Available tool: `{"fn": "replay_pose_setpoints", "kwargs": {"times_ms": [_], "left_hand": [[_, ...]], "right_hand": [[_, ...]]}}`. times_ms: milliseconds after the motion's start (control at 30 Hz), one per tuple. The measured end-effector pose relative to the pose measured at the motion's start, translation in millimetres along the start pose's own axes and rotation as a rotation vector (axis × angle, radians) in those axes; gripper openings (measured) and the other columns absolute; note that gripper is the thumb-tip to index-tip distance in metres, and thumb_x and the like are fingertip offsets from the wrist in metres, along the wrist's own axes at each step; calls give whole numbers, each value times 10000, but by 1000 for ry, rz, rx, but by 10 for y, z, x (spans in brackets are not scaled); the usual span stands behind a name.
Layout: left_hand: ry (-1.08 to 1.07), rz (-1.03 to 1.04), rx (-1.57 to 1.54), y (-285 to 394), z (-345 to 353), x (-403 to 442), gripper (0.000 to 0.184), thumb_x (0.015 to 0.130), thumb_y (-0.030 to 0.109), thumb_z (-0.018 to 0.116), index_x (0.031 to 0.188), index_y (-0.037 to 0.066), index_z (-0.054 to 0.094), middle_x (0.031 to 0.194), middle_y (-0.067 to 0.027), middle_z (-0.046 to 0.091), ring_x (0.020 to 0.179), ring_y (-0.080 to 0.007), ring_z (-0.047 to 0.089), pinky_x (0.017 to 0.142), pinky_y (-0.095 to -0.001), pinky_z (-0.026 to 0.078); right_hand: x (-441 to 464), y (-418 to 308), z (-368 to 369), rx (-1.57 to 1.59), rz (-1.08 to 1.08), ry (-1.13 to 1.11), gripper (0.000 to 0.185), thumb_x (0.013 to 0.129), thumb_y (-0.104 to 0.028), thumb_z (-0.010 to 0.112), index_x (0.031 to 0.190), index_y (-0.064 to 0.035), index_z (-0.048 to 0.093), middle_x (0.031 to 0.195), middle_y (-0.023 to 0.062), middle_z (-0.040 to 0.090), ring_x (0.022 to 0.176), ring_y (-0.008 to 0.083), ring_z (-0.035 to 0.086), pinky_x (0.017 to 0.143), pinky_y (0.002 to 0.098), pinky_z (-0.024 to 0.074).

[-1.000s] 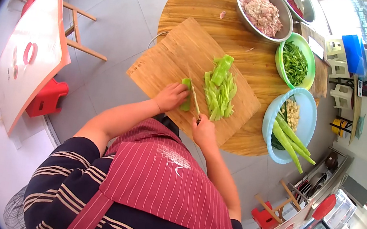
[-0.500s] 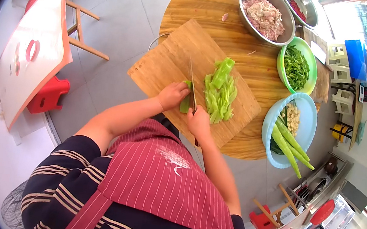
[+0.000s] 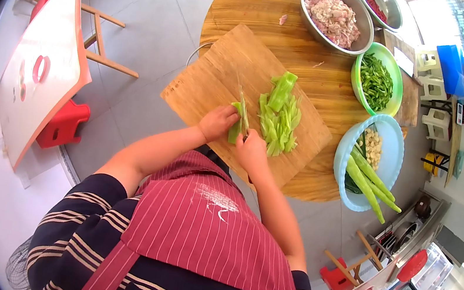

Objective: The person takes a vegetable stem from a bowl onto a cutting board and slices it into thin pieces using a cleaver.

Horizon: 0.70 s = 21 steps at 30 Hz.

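Observation:
My left hand (image 3: 218, 124) is closed, with its fingertips pressed on a short piece of light green stem vegetable (image 3: 234, 132) on the wooden cutting board (image 3: 212, 77). My right hand (image 3: 253, 151) is wrapped round the handle of a kitchen knife (image 3: 243, 110). The blade points away from me and stands against the right side of the held piece, close to the left fingertips. Just right of the knife lies a loose pile of thin green slices (image 3: 280, 122). My right fingers hide most of the handle.
The board overhangs the near edge of a round wooden table (image 3: 233, 9). To the right stand a steel bowl of raw cut meat (image 3: 331, 19), a green bowl of chopped green vegetables (image 3: 376, 82) and a blue basin (image 3: 363, 205) holding long green stems and garlic-like cloves.
The knife blade has tilted and now shows more of its flat side beside the held piece. Both hands stay in nearly the same place, and the slice pile looks unchanged.

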<state>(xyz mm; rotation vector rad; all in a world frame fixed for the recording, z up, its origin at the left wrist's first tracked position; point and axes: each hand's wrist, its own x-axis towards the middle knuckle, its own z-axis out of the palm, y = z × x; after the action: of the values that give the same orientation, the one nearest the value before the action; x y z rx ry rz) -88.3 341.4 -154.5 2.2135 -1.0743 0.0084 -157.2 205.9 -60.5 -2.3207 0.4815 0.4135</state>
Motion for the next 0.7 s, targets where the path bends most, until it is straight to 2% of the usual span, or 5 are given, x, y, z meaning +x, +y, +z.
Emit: {"fn": "replay_pose_setpoints", "kwargs": {"times_ms": [67,300,367,467,700], "left_hand": [[19,-23,-14,27,12,-8,230,720,105,536,936,47,591,968,-104,550,849,-275,559,745,-349,461],[23,31,-18,-5,-27,24,223,722,103,537,929,40,592,969,-108,554,845,-281,562,741,-351,463],[24,30,-32,-7,-38,-18,226,720,104,539,929,39,594,966,-107,556,842,-280,563,737,-352,463],[19,-6,-33,19,-24,-12,229,724,106,539,934,38,597,953,-104,561,831,-281,567,734,-358,465],[49,40,-26,-1,-84,40,230,722,107,537,934,39,597,963,-110,556,858,-284,558,739,-354,463]], "right_hand": [[-130,-49,-28,-59,19,-83,255,833,-214,523,881,33,563,757,266,612,732,430,598,679,488,478],[200,-13,-58,5,22,-33,258,826,-187,533,900,56,575,772,270,608,758,434,591,706,480,467],[58,-52,-91,5,23,-10,244,833,-202,521,870,35,565,754,270,610,730,428,599,675,491,477],[-104,-17,-8,-66,0,-66,259,834,-208,520,862,45,571,744,277,604,731,430,596,672,486,477],[262,-16,-67,-39,7,-54,250,823,-189,541,855,56,577,748,266,603,754,429,589,682,472,473]]}}
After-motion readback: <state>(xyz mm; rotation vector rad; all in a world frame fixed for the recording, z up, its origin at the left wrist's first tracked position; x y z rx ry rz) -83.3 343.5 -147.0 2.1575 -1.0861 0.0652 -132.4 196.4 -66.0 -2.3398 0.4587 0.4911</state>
